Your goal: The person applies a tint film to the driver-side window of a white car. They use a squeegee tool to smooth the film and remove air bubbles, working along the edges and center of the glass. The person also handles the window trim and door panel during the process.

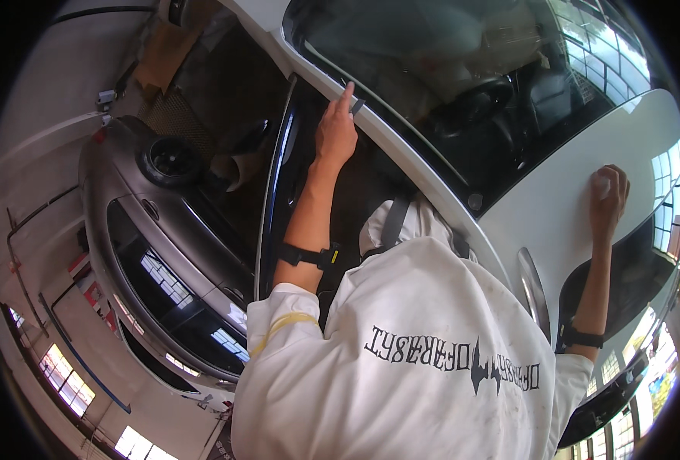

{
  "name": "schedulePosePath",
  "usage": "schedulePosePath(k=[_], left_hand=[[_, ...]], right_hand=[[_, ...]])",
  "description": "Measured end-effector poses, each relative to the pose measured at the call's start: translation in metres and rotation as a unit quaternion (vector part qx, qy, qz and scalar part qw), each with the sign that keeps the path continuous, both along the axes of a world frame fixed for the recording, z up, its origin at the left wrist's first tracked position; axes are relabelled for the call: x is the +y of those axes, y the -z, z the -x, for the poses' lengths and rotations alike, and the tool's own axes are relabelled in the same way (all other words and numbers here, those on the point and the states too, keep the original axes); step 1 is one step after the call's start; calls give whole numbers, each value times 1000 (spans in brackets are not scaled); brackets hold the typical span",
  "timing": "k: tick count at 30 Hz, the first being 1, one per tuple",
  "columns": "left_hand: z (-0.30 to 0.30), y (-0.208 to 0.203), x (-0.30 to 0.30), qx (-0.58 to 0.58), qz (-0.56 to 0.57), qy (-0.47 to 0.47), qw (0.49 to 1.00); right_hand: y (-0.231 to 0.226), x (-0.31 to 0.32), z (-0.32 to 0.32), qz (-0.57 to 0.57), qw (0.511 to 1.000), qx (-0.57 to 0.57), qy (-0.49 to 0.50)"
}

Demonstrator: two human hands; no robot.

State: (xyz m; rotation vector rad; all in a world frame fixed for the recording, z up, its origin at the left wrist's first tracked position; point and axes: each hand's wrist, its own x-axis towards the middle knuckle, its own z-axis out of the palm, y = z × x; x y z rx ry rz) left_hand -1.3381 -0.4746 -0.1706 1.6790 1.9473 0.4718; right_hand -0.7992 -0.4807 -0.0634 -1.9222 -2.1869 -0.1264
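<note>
My left hand (335,136) is at the white frame (401,147) beside a car window, its index finger stretched along the frame and the other fingers curled. A small dark flat piece (358,106) sticks out beside these fingers; most of it is hidden. My right hand (611,201) rests against the car's glossy white panel (551,199), fingers bent round a small whitish wad (602,186) whose kind I cannot make out. Between my hands lies the dark window glass (432,92), with a steering wheel (482,103) showing through or in it.
A silver door handle (534,295) stands out from the white car close to my body. On the left is a dark grey-brown car (156,238), with part of a white car (202,396) beyond it. A dark panel edge (280,172) runs beside my left forearm.
</note>
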Motion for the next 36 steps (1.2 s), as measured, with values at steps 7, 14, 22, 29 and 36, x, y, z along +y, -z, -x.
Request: schedulePosePath(k=[7, 14, 22, 29, 36], left_hand=[[41, 66, 49, -145, 66, -177, 971], [19, 95, 55, -33, 4, 23, 999], [25, 83, 46, -440, 60, -153, 883], [36, 97, 58, -92, 125, -37, 987], [76, 9, 71, -636, 161, -58, 752]], right_hand=[[-5, 3, 6, 6, 1000, 9, 1], [-5, 0, 10, 8, 1000, -5, 11], [-6, -2, 8, 14, 1000, 7, 24], [-6, 4, 10, 7, 1000, 1, 5], [0, -2, 3, -2, 1000, -2, 12]])
